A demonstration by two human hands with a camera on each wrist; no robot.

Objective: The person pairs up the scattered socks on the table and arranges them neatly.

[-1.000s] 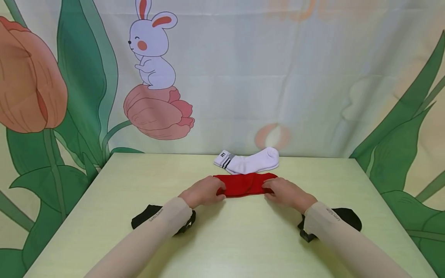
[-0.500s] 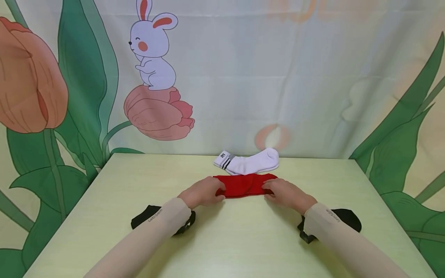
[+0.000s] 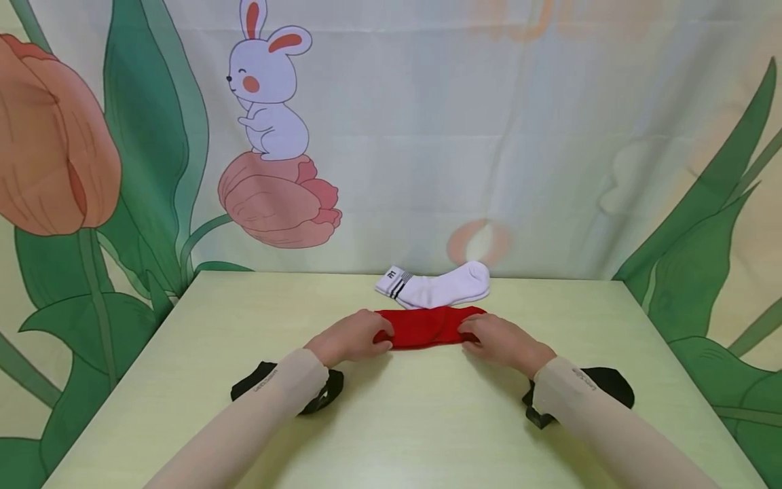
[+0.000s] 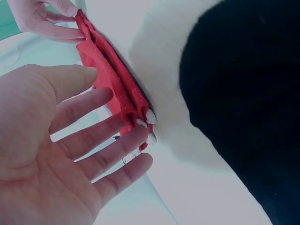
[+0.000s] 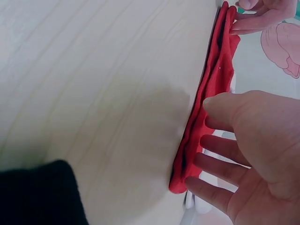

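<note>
Red folded socks (image 3: pixel 421 329) lie in the middle of the table, long side across. My left hand (image 3: pixel 354 336) is at their left end; in the left wrist view its fingers (image 4: pixel 96 140) are spread and loosely bent, pinching nothing. Small white bits show at that end of the red fabric. At the right end is my right hand (image 3: pixel 504 339). In the right wrist view its thumb (image 5: pixel 220 105) and relaxed fingers lie along the socks, without a visible pinch. White socks (image 3: pixel 440 285) with black stripes lie just behind the red ones.
Under the left forearm lies a black item (image 3: pixel 250 380), partly hidden; another black item (image 3: pixel 611 384) lies under the right forearm. Their kind is unclear. The pale table (image 3: pixel 391 428) ends at a hanging cloth (image 3: pixel 391 136) printed with flowers and a rabbit.
My left hand has shifted slightly left, off the red socks' left end. The right hand is almost still. The socks have kept their place.
</note>
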